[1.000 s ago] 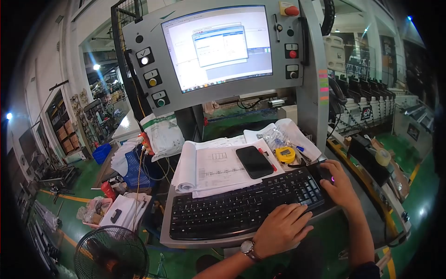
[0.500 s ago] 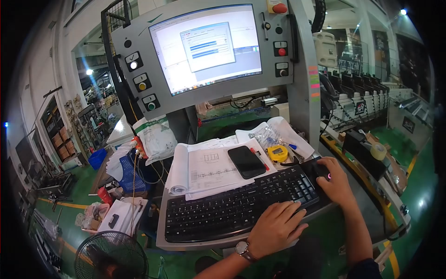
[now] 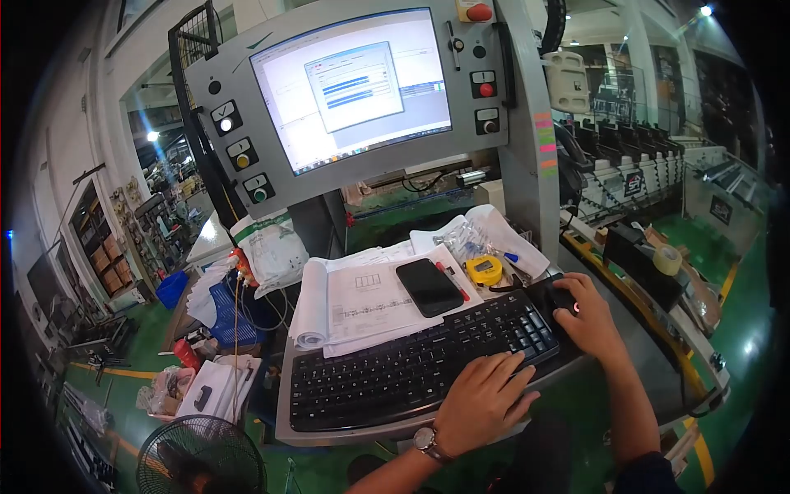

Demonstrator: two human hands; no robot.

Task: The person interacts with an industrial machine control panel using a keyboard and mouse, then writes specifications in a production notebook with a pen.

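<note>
My right hand (image 3: pixel 589 317) is wrapped over a black computer mouse (image 3: pixel 546 301) at the right end of the shelf. A small light glows on the mouse beside my thumb. My left hand (image 3: pixel 484 403), with a watch (image 3: pixel 428 441) on its wrist, lies across the lower right part of the black keyboard (image 3: pixel 387 375); its fingers are stretched out and it grips nothing. Above, the control panel's screen (image 3: pixel 350 90) shows a window with blue bars. Behind the keyboard, a black phone (image 3: pixel 429 287) lies on printed drawings (image 3: pixel 362 309).
A yellow tape measure (image 3: pixel 483 270), a red pen (image 3: pixel 453 281) and small clear bags (image 3: pixel 469 239) lie behind the keyboard. Buttons flank the screen, with a red knob (image 3: pixel 479 11) on top. A fan (image 3: pixel 200 457) stands low left, and a yellow-edged rail (image 3: pixel 658 329) runs along the right.
The whole view has shifted slightly, with the screen and panel now a little farther left. My hands keep the same places on the mouse and keyboard.
</note>
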